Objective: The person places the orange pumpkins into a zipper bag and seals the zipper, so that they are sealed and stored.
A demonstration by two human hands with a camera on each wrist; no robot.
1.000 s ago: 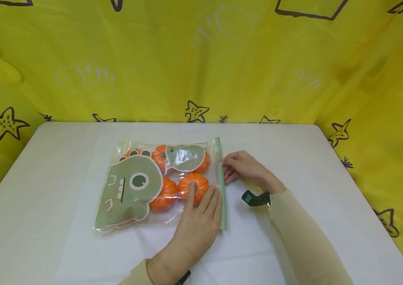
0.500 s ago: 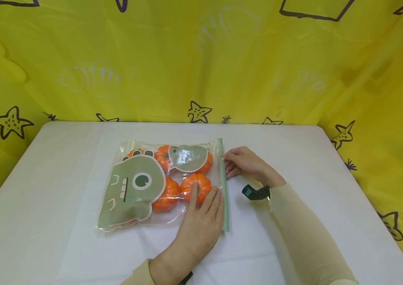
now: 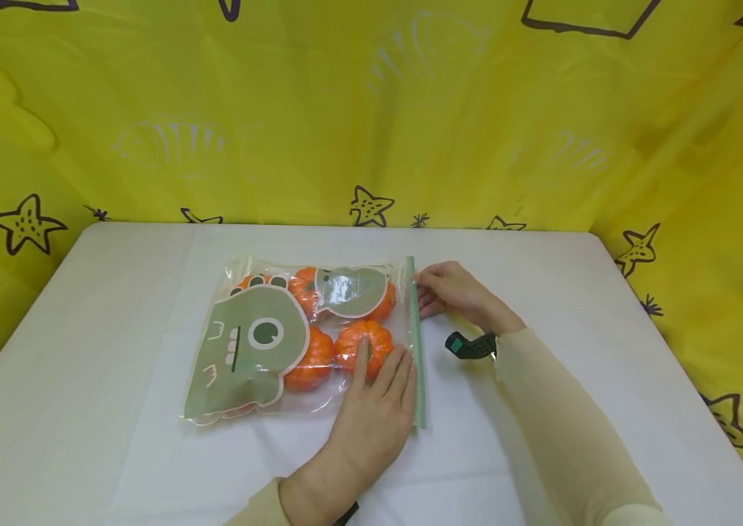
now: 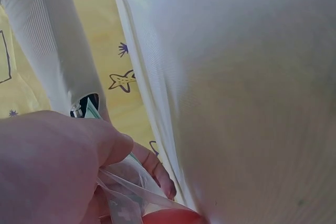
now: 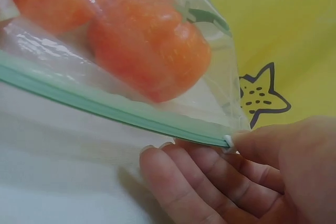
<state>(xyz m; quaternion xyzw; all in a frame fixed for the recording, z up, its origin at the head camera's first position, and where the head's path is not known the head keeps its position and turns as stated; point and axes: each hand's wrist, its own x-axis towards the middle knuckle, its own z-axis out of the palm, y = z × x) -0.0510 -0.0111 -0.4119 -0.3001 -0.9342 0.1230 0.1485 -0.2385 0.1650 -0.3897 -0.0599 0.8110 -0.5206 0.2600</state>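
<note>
A clear zip bag (image 3: 239, 387) with a green monster print lies flat on the white table, several orange toy pumpkins (image 3: 308, 363) inside it. Along its right side runs a green zip strip (image 3: 418, 365). My left hand (image 3: 371, 420) rests on the bag's lower right part, fingers extended over one pumpkin and beside the strip. Near the strip's far end, my right hand (image 3: 453, 288) pinches a small white zipper slider (image 5: 228, 144); the right wrist view shows thumb above and fingers curled below. In the left wrist view, creased plastic (image 4: 136, 187) shows beneath the left hand.
The white table (image 3: 542, 277) reaches back to a yellow curtain (image 3: 292, 109) with starfish drawings. A dark wrist device (image 3: 470, 345) sits at the right sleeve cuff.
My right hand has slid along the zip strip toward the bag's far corner. The left hand stays on the bag, and the whole head view has shifted slightly.
</note>
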